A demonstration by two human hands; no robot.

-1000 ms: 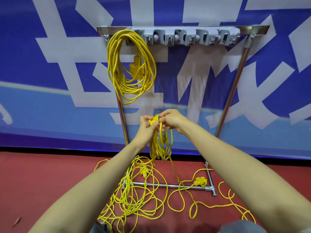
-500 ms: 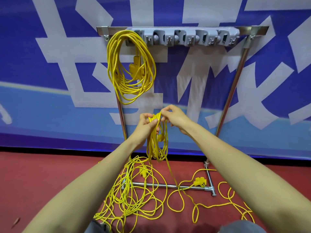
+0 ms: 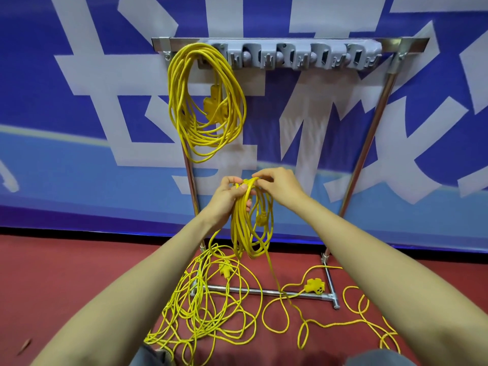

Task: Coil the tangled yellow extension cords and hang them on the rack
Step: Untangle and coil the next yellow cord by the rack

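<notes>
Head: cropped white lettering (image 3: pixel 87 75), blue banner (image 3: pixel 31 107)

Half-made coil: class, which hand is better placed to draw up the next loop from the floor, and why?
Probably right. The left hand grips the half-made coil, holding its loops; the right hand only pinches its top, and the trailing cord drops to the floor on that side.

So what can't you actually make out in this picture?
Head view: how many cords form the floor tangle; strands overlap.
Head view: which hook on the rack carries the hung coil; its loops cover it.
Head view: where the tangle's near end runs; the bottom edge cuts it off.
</notes>
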